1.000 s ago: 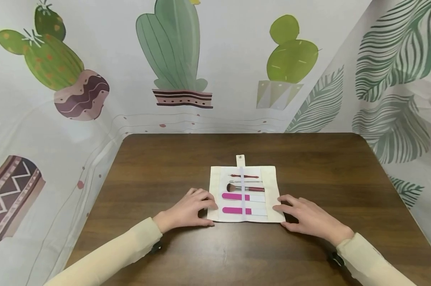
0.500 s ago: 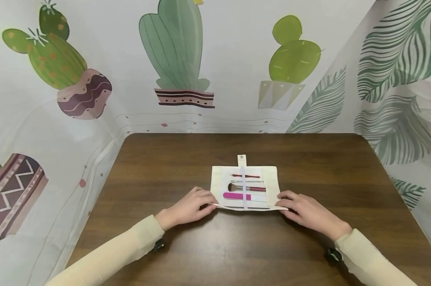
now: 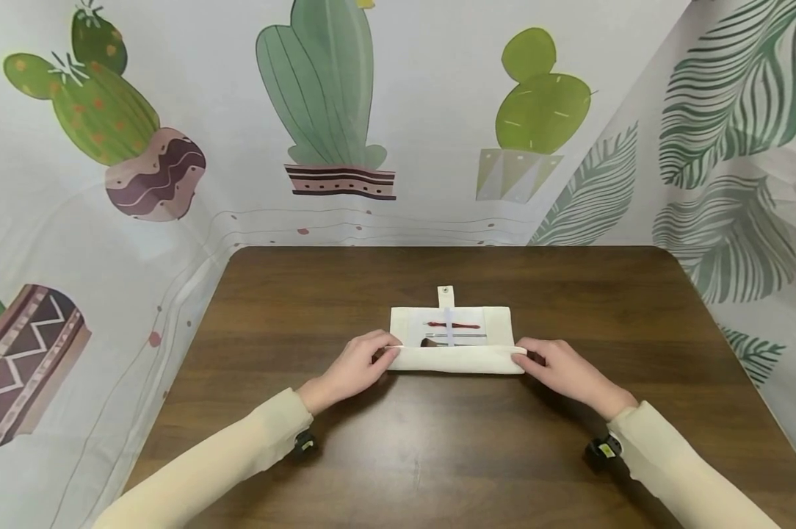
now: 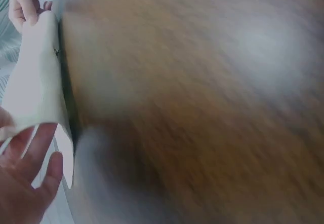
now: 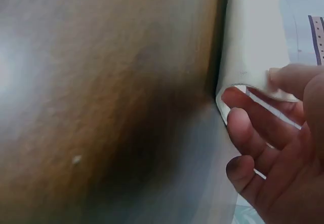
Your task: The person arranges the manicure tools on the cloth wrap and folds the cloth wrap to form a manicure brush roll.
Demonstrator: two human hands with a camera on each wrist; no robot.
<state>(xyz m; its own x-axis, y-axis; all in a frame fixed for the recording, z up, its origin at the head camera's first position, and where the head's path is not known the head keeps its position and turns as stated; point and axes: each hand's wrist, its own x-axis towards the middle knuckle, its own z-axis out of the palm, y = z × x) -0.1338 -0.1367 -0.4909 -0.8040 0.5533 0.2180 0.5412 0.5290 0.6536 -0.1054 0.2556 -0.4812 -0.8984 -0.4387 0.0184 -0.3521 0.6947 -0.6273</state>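
Note:
A cream fabric tool roll (image 3: 457,360) lies on the table, its near part folded up and over toward the back. My left hand (image 3: 358,364) pinches the left end of the folded edge, while my right hand (image 3: 563,367) pinches the right end. In the right wrist view the thumb (image 5: 293,79) lies on top of the cloth with fingers underneath. Inside the roll, a thin red tool (image 3: 462,325) and a slim silver tool (image 3: 471,336) sit under a pale elastic strap (image 3: 449,319). Only the dark bristles of a makeup brush (image 3: 427,342) show; the fold hides the pink nail files.
A strap with a metal snap (image 3: 445,292) sticks out from the roll's far edge. The brown wooden table (image 3: 305,294) extends around it, its rounded back corners near a cactus-print cloth backdrop (image 3: 431,110).
Both hands have lifted the roll's near edge and carried it away from the person, folding it over the pink nail files and most of the brush.

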